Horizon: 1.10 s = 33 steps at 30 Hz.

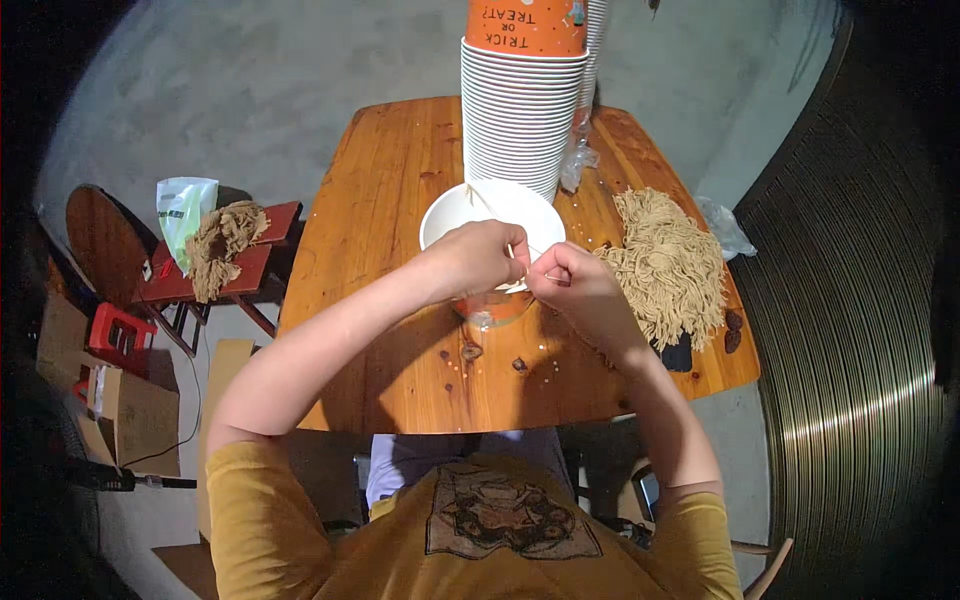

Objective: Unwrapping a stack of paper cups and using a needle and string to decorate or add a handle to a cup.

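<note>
I have my left hand [488, 258] and right hand [577, 279] together over the near rim of an open bucket [528, 212], near the middle of the tabletop [385, 190]. The fingertips of both are pinched tight, and both seem to grip one thin tan cord [471, 189], though the fingers hide much of it. I judge they sit this close to control a short length between them. Part of the cord crosses the bucket's far-left rim. A cord heap [665, 265] lies by the tabletop's right edge, probably there for easy reach.

The bucket is white inside; apart from the cord I make out nothing in it, with my hands covering its near side. Toward the far edge stands a tall bucket stack [520, 120], nested mouths down, perhaps to save room (its top runs out of my view). Off the left edge, a red bench [282, 222] bears a pale bag [185, 215] beside a smaller cord bunch [225, 245]; the bag's contents I cannot tell.
</note>
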Each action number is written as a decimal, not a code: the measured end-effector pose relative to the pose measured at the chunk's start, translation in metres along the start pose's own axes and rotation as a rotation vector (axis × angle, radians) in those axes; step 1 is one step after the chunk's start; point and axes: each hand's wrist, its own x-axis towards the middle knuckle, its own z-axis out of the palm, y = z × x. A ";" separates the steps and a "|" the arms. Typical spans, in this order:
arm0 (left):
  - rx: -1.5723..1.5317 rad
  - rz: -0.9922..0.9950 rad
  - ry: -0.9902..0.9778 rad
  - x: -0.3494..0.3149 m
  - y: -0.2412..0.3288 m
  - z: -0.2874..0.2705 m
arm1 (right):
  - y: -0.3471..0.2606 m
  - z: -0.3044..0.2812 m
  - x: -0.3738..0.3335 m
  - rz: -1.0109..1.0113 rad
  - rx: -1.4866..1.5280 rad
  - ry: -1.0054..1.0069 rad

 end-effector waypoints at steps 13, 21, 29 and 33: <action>-0.335 -0.060 -0.140 0.006 -0.011 0.003 | 0.003 0.000 -0.006 0.105 0.060 -0.024; -0.403 -0.118 -0.193 0.007 -0.013 0.003 | -0.004 0.002 -0.007 0.059 -0.055 0.022; -0.338 0.039 -0.117 0.006 -0.018 0.005 | -0.003 0.002 -0.004 0.049 -0.044 0.007; -0.260 0.066 -0.136 0.006 -0.023 0.003 | 0.000 -0.002 -0.002 -0.009 -0.027 -0.019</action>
